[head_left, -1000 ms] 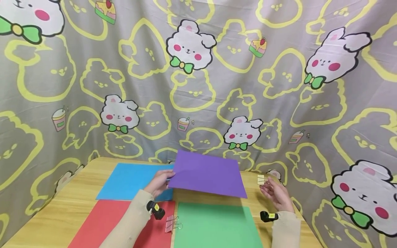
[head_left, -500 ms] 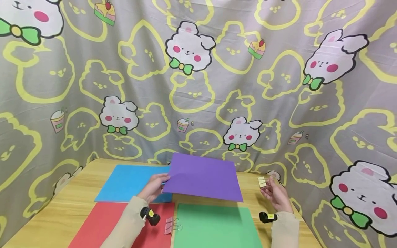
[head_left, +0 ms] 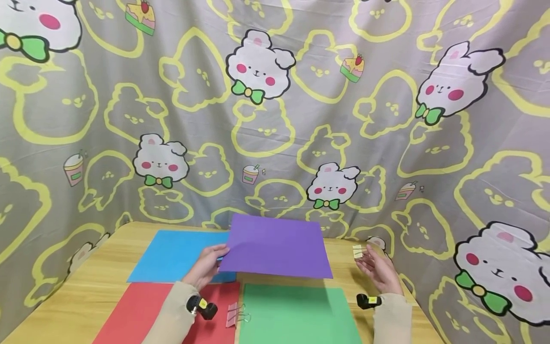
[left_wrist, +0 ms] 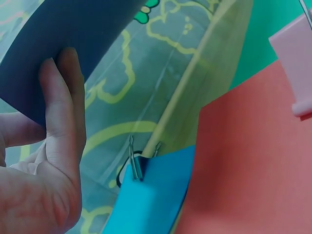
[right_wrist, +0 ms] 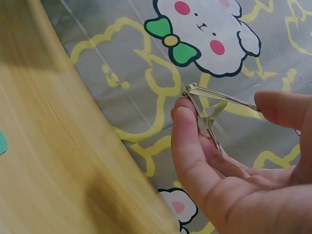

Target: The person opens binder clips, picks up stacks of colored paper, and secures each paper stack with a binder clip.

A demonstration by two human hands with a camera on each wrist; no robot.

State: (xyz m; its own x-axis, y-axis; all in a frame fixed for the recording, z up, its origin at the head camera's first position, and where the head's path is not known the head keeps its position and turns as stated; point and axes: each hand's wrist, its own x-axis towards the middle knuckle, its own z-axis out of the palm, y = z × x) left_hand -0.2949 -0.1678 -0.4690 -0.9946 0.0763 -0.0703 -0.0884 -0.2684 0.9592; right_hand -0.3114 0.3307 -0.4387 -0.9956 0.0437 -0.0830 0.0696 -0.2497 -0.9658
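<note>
A purple sheet [head_left: 277, 246] is held in the air by its left edge, above the table's back half. My left hand [head_left: 206, 265] pinches that edge; the left wrist view shows fingers on one face of the sheet and the thumb on the other side. At the right, my right hand [head_left: 380, 271] holds a pale yellow binder clip [head_left: 358, 252] up, apart from the sheet. The right wrist view has the thumb [right_wrist: 282, 108] on one wire handle and fingers around the other side of the clip.
A blue sheet [head_left: 176, 258], a red sheet [head_left: 137, 306] and a green sheet [head_left: 296, 315] lie on the wooden table [head_left: 68, 306]. A pink binder clip [head_left: 232, 315] grips the red sheet's right edge. A dark binder clip [left_wrist: 139, 165] sits on the blue sheet's edge. A patterned curtain [head_left: 275, 119] hangs behind.
My left hand has drawn the purple sheet leftward and slightly nearer. The right hand has stayed almost in place with the yellow binder clip.
</note>
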